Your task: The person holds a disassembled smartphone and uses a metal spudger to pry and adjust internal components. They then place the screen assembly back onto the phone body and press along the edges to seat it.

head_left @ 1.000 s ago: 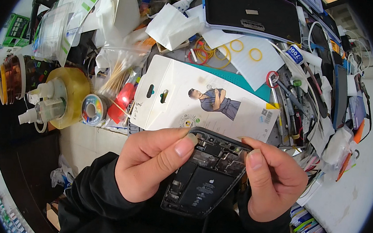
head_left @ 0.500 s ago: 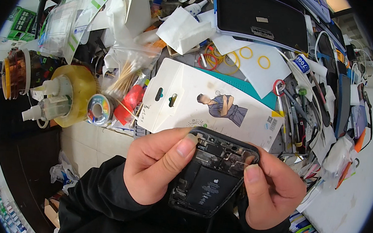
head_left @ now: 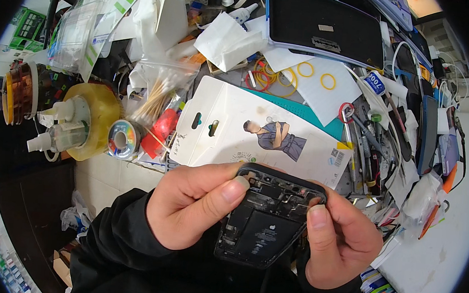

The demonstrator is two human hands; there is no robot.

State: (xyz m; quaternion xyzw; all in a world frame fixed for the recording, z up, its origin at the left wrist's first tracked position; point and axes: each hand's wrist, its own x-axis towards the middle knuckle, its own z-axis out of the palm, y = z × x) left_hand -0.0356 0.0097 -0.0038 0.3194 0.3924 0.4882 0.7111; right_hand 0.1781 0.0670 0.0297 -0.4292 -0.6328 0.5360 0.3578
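Between my two hands is an opened smartphone body (head_left: 283, 198), screen off, its dark inner parts facing me. A black battery (head_left: 266, 233) fills the lower part of it. My left hand (head_left: 193, 201) pinches the phone's upper left corner, thumb on the inner face and fingers behind. At the upper right corner, my right hand (head_left: 341, 237) grips in the same way, its thumb along the side edge. The phone is tilted, its top end away from me, above the near edge of a white cardboard package (head_left: 232, 113) with a printed figure.
Left of the package lie cotton swabs (head_left: 152, 103) in a clear bag, a solder spool (head_left: 123, 139), a yellow tape roll (head_left: 102, 118) and clear bottles (head_left: 65, 134). Behind are rubber bands (head_left: 284, 84) and a dark tray with a blue rim (head_left: 325, 29). Tools (head_left: 362, 149) crowd the right.
The phone has tipped slightly, so its inner face looks more foreshortened. My left hand has shifted a little to the left, and both hands keep their grip.
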